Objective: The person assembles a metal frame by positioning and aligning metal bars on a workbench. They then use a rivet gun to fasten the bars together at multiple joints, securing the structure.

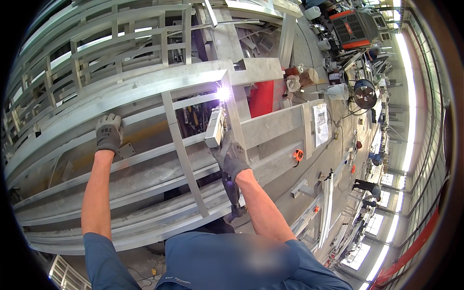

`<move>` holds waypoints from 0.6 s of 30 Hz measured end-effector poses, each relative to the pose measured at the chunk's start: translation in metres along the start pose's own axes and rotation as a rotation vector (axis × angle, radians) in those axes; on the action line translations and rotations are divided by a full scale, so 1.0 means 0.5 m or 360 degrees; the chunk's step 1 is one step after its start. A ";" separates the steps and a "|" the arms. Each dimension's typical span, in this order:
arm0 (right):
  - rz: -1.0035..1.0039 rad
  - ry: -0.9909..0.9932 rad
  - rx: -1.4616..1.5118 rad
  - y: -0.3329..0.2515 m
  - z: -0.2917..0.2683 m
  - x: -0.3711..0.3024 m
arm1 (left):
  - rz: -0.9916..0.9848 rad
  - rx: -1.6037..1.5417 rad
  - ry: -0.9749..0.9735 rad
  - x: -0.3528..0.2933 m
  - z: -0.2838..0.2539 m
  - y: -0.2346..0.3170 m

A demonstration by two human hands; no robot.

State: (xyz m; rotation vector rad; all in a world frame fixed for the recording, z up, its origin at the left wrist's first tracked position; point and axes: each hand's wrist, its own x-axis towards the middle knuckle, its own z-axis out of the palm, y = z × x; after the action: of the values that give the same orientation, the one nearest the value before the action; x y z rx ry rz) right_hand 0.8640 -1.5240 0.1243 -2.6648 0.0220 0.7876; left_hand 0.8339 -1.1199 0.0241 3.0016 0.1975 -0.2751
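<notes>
My right hand [233, 157], in a grey work glove, is closed round a handheld welding torch [215, 126] with a pale boxy body. A bright arc glares at the torch tip, close to the inside corner of a silver metal frame [181, 145]; the glare hides the joint itself. A dark cable sleeve [232, 192] hangs from the torch beneath my right wrist. On the left, my gloved left hand [109, 132] has its fingers bent over a long rail of the frame. Its fingertips are partly hidden. Beside that hand is a small metal plate with holes [127, 151].
Stacked metal frames [121, 38] fill the far left. To the right are an orange tape measure [298, 155], a paper drawing [320, 124] and a red panel [261, 99]. A black fan [365, 94] and a white bucket [337, 92] stand farther off. Other people [369, 188] are in the distance.
</notes>
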 end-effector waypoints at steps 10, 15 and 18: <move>-0.0092 0.0131 0.0037 0.003 -0.001 -0.020 | -0.0090 -0.0001 -0.0010 -0.008 -0.006 0.009; -0.0144 0.0214 0.0251 -0.005 -0.029 -0.086 | 0.0035 -0.0184 0.0306 -0.107 -0.027 0.010; -0.0299 0.0151 0.0226 0.056 -0.001 -0.145 | 0.0133 -0.0051 -0.0019 -0.201 -0.076 0.029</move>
State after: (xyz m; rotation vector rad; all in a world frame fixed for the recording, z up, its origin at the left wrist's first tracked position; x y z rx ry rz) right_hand 0.7996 -1.5564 0.1537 -2.5224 -0.1413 0.5777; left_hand 0.7444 -1.1411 0.0819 2.9665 0.0743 -0.2788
